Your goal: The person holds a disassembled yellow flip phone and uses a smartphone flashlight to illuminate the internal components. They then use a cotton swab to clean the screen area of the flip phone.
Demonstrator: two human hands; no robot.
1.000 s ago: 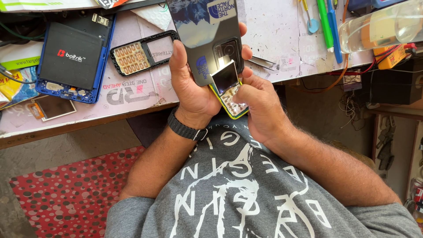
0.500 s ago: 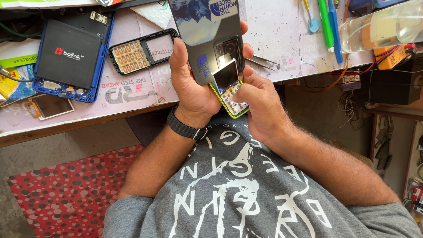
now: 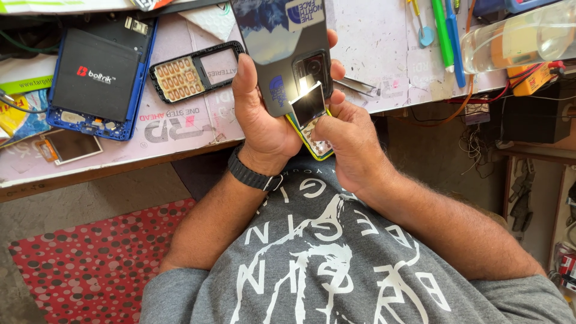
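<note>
My left hand [image 3: 264,123], with a black watch on its wrist, grips a large smartphone [image 3: 282,54] in a dark printed case, its back and camera towards me. My right hand [image 3: 354,141] holds a small keypad phone with a yellow-green edge [image 3: 317,144] just below the smartphone. Its small dark display panel [image 3: 309,103] stands lifted off the body, pinched by my right thumb and fingers. Both hands are together at the table's front edge, above my grey printed shirt.
On the table [image 3: 180,129] lie an opened blue phone with a black battery [image 3: 96,78], a black keypad frame [image 3: 192,72], a loose small screen [image 3: 66,146], tweezers [image 3: 360,87], green and blue tools [image 3: 447,33], a clear bottle [image 3: 516,36] and a yellow meter [image 3: 531,78]. A red dotted mat [image 3: 90,264] covers the floor.
</note>
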